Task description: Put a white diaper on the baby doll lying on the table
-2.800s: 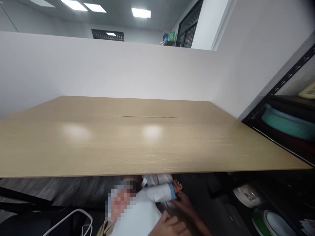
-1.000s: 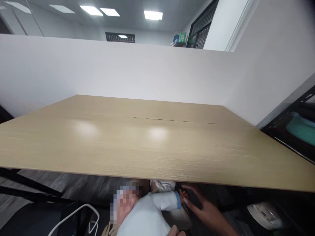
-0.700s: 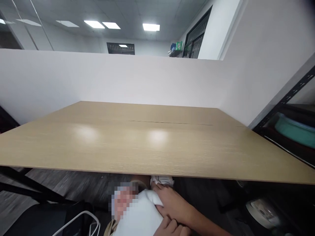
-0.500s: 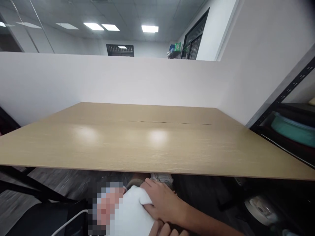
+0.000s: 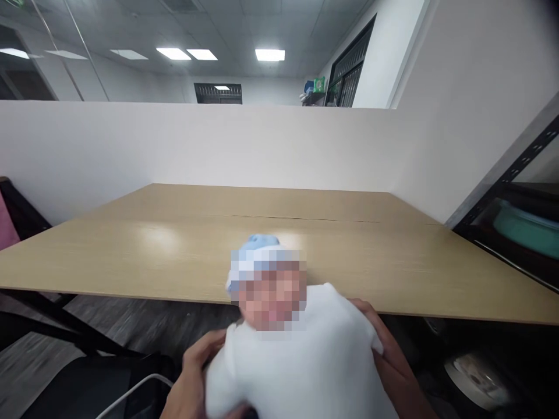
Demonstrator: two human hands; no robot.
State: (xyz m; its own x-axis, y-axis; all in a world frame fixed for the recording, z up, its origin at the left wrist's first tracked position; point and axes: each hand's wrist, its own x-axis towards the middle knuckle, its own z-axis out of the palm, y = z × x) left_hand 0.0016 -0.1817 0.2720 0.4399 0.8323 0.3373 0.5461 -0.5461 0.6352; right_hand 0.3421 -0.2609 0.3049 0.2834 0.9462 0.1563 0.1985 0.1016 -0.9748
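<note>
A baby-sized figure in white clothes (image 5: 305,361) and a blue cap (image 5: 261,241) is upright in front of me, its head above the near edge of the wooden table (image 5: 393,256). My left hand (image 5: 192,378) grips its left side low in the view. My right hand (image 5: 388,355) grips its right side, fingers curled over the white cloth. The figure's lower body and parts of both hands are cut off by the frame's bottom edge.
A white partition (image 5: 174,145) backs the table. A black metal rack (image 5: 515,169) at the right holds a teal basin (image 5: 528,230). A round white dish (image 5: 476,378) sits low at the right. A white cable (image 5: 131,393) loops at lower left.
The figure lay low under the table edge with my right hand on it. Now both hands have lifted it upright, its head above the table edge.
</note>
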